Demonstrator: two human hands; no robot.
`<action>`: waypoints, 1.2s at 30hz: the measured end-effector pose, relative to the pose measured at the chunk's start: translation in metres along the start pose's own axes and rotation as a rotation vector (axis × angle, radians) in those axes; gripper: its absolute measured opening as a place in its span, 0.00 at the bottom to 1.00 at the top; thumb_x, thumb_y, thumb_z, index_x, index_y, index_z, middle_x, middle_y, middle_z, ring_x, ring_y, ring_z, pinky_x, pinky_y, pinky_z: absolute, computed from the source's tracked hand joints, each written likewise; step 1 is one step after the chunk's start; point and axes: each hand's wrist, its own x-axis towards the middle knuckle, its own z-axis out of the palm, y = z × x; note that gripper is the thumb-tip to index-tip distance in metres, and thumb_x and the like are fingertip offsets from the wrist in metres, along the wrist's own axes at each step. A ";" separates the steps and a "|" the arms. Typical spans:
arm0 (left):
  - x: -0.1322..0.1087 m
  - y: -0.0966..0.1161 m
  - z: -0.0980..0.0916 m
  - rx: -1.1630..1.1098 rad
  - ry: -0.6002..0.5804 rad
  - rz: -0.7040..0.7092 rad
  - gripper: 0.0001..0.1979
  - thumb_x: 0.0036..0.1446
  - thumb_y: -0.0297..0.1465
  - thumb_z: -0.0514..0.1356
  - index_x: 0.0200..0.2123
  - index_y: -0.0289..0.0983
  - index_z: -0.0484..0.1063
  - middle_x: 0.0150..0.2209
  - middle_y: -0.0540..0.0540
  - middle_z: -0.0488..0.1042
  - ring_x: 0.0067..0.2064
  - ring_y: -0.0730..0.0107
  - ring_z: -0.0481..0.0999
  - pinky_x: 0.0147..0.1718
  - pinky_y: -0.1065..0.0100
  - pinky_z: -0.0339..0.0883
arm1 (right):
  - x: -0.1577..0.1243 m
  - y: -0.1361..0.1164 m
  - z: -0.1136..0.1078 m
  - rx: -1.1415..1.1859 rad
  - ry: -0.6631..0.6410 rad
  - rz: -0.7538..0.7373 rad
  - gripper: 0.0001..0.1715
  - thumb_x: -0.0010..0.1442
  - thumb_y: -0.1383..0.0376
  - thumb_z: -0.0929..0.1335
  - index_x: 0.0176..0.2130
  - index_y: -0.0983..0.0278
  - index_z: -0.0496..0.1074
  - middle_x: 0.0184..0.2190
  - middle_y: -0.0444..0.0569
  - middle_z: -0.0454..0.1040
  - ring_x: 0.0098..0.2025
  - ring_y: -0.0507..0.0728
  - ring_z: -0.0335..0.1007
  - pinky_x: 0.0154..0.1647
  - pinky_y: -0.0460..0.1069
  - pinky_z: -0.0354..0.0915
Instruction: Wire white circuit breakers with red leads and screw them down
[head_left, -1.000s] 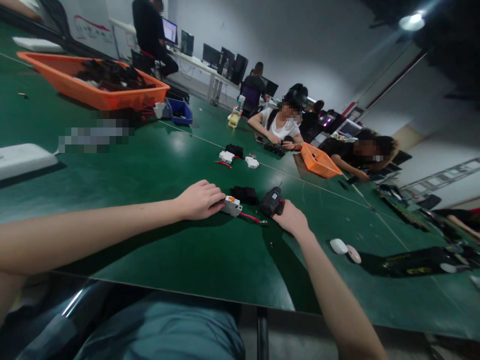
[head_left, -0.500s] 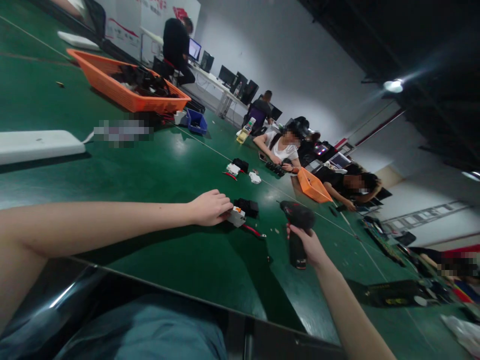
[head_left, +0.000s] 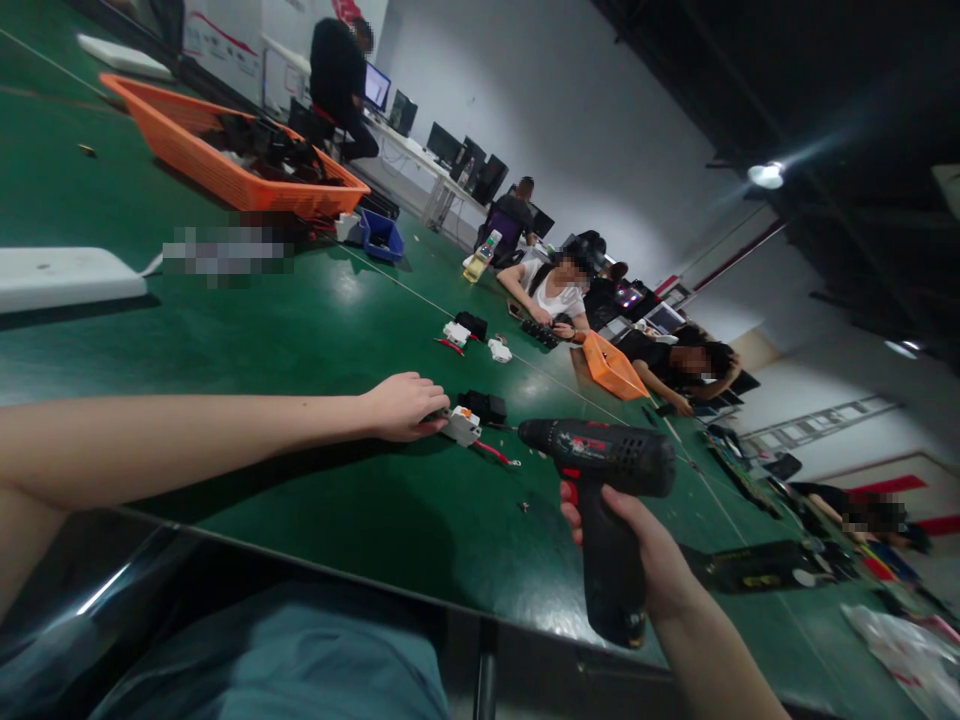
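Observation:
My left hand (head_left: 405, 405) rests on the green table (head_left: 315, 330), fingers curled on a small white breaker-like part (head_left: 461, 425) with an orange tab and a red wire (head_left: 495, 455) trailing right. A black block (head_left: 484, 406) lies just behind it. My right hand (head_left: 645, 560) grips the handle of a black and red cordless screwdriver (head_left: 600, 470), held above the table's near edge with its nose pointing left toward the white part, a little apart from it.
More white and black parts (head_left: 469, 330) lie farther out. A large orange basket (head_left: 225, 160) of dark parts stands far left, a small blue bin (head_left: 381, 235) beside it, a smaller orange bin (head_left: 611, 368) to the right. A white slab (head_left: 67, 278) lies left. Seated people work along the far side.
My right hand has lifted the screwdriver off the table and drawn it toward me, turning its nose to the left. My left hand has stayed on the white part.

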 end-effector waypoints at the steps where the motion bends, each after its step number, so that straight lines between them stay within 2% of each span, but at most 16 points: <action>1: 0.000 0.000 0.000 -0.012 0.002 0.001 0.12 0.64 0.39 0.54 0.41 0.39 0.73 0.35 0.46 0.76 0.35 0.64 0.74 0.34 0.64 0.58 | 0.001 0.000 0.000 -0.010 -0.006 -0.005 0.24 0.48 0.54 0.78 0.40 0.67 0.80 0.37 0.53 0.80 0.31 0.54 0.76 0.29 0.44 0.73; 9: 0.001 0.001 0.001 -0.031 -0.008 -0.009 0.12 0.65 0.37 0.53 0.40 0.39 0.73 0.34 0.45 0.76 0.35 0.64 0.75 0.34 0.64 0.59 | 0.002 -0.002 0.005 -0.060 -0.018 0.023 0.19 0.52 0.55 0.76 0.39 0.67 0.80 0.36 0.53 0.80 0.32 0.54 0.76 0.29 0.44 0.73; 14: 0.002 0.002 0.001 -0.037 -0.008 -0.019 0.12 0.65 0.37 0.52 0.39 0.38 0.74 0.34 0.45 0.77 0.35 0.64 0.75 0.34 0.65 0.60 | 0.000 0.002 0.004 -0.071 -0.036 0.017 0.23 0.49 0.52 0.78 0.39 0.66 0.81 0.36 0.53 0.80 0.32 0.53 0.76 0.30 0.44 0.73; 18: 0.003 0.003 0.001 -0.041 -0.023 -0.024 0.13 0.66 0.37 0.51 0.40 0.38 0.74 0.35 0.45 0.77 0.36 0.64 0.75 0.35 0.64 0.60 | 0.000 0.004 0.004 -0.113 -0.053 -0.013 0.24 0.50 0.51 0.77 0.40 0.66 0.80 0.35 0.52 0.80 0.32 0.53 0.75 0.31 0.44 0.73; 25: 0.002 0.001 0.001 -0.042 -0.037 -0.024 0.13 0.66 0.37 0.51 0.41 0.38 0.73 0.35 0.44 0.77 0.36 0.63 0.76 0.36 0.64 0.61 | 0.003 0.002 0.008 -0.139 -0.050 -0.025 0.22 0.51 0.51 0.77 0.38 0.66 0.80 0.34 0.52 0.80 0.32 0.54 0.75 0.31 0.45 0.73; 36: 0.001 0.000 0.002 -0.078 0.007 -0.008 0.12 0.65 0.37 0.53 0.40 0.38 0.74 0.34 0.44 0.77 0.36 0.63 0.75 0.36 0.64 0.60 | 0.005 0.001 0.009 -0.120 -0.058 -0.009 0.22 0.53 0.51 0.76 0.39 0.66 0.80 0.33 0.52 0.80 0.31 0.53 0.75 0.31 0.44 0.73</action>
